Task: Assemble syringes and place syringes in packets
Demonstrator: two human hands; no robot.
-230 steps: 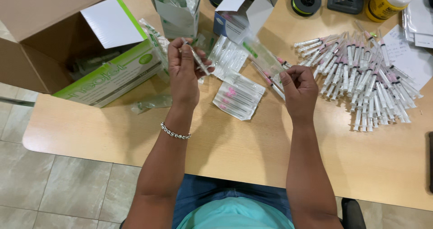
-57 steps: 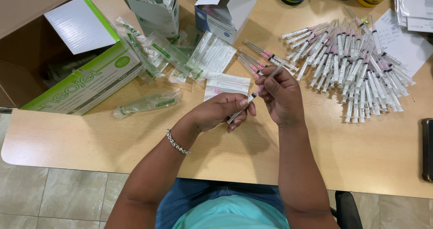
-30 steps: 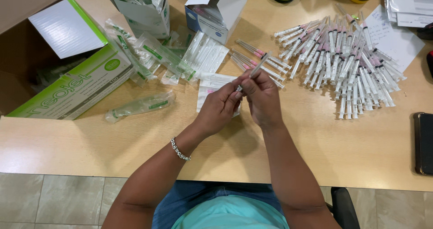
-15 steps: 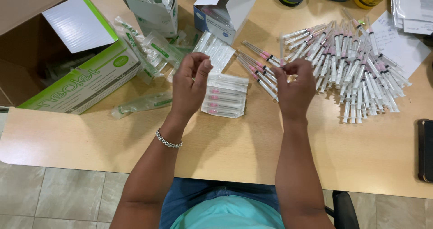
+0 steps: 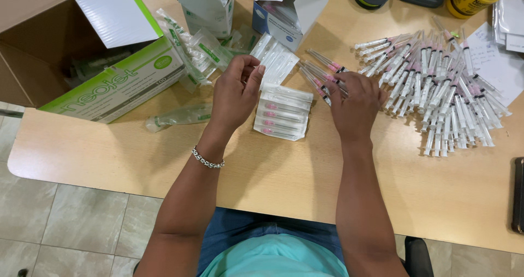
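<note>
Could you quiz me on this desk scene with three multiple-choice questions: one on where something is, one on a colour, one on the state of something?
1. Where is the big heap of syringes?
A. to the right of the right hand
B. inside the cardboard box
C. on the floor

2. What colour trims the long white carton?
A. red
B. green
C. black

3. How is the small white and blue box?
A. taped shut
C. crushed flat
B. open, flap up

Answers: 1 A, the heap spreads over the wooden desk beyond that hand. 2 B, its edges and lid are green. 3 B, its flap stands raised.
</note>
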